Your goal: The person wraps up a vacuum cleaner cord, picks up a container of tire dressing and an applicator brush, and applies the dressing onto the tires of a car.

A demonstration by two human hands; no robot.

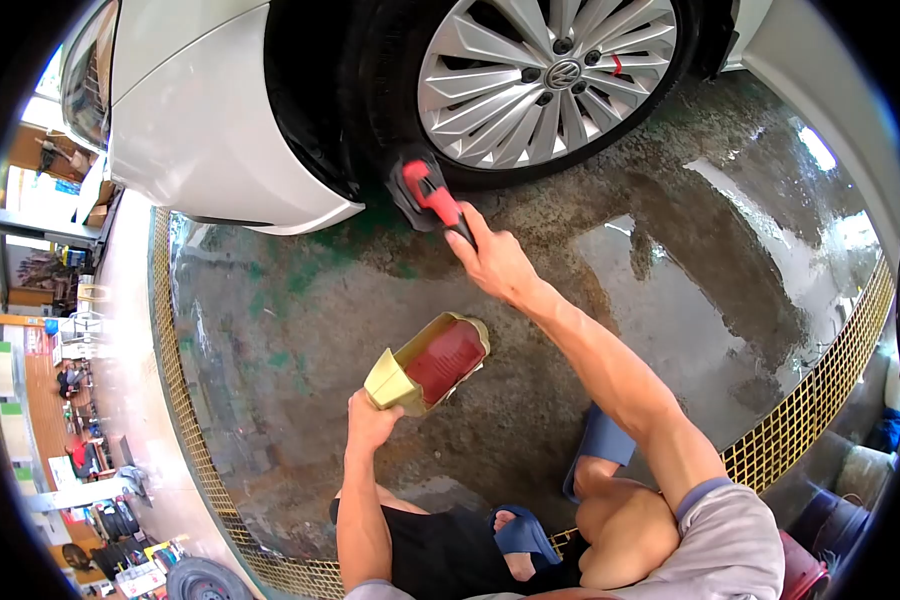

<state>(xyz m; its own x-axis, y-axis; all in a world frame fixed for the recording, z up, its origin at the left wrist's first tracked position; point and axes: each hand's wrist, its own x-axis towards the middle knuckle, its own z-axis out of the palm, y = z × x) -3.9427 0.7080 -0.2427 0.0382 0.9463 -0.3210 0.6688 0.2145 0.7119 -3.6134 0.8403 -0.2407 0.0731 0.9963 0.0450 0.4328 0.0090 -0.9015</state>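
Observation:
My right hand (496, 262) is closed around the handle of a red and black brush (430, 192). The brush's dark head is at the lower edge of the black tyre (390, 85); whether it presses on the rubber is hard to tell. Inside the tyre is a silver spoked wheel (530, 100) with a VW badge. Lower down, my left hand (373, 420) grips the narrow end of a cut-open yellowish plastic container (394, 380). A dark red liquid (447, 358) lies in the container, which is held tilted above the wet floor.
The car's white bumper (200, 120) overhangs at the upper left. Yellow floor grating (810, 410) curves around the wet, dark floor (300, 420). My feet wear blue slippers (523, 535). Shelves with tools and a loose tyre (205, 580) stand at the far left.

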